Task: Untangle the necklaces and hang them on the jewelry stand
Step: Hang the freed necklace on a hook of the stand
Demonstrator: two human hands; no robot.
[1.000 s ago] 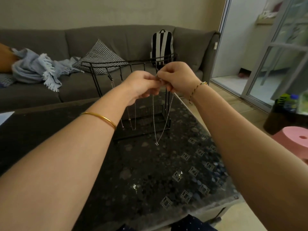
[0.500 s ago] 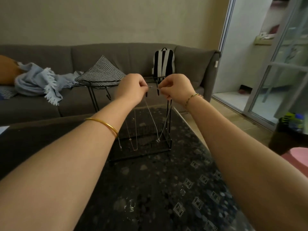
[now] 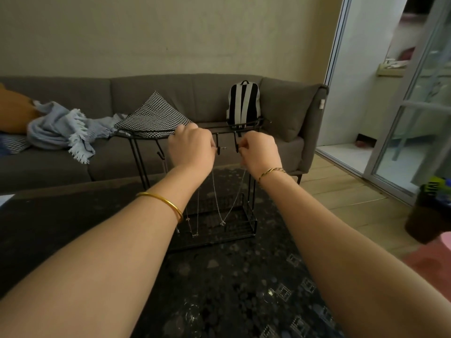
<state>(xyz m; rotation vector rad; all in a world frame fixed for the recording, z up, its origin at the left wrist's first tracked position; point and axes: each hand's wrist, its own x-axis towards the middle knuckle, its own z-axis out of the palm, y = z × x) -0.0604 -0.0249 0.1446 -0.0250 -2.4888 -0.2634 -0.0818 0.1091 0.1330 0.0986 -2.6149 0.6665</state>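
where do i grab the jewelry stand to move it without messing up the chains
I'd grip the jewelry stand by its bare left upright, coming from the left side: each necklace hangs from hooks under the top rail, between the uprights.

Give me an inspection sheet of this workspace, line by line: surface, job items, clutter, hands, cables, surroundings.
Surface: dark speckled table, glossy.
Job's things: black wire jewelry stand upright on the table; silver necklace hangs in a V between the hands; other necklaces hang from the stand.
Clutter: white paper corner at the table's left edge.
Hands: left hand and right hand each pinch one end of the silver necklace by the stand's hooks.
Cables: nothing seen.
Surroundings: grey sofa with blue blanket, checked cushion, striped backpack; glass door on the right.
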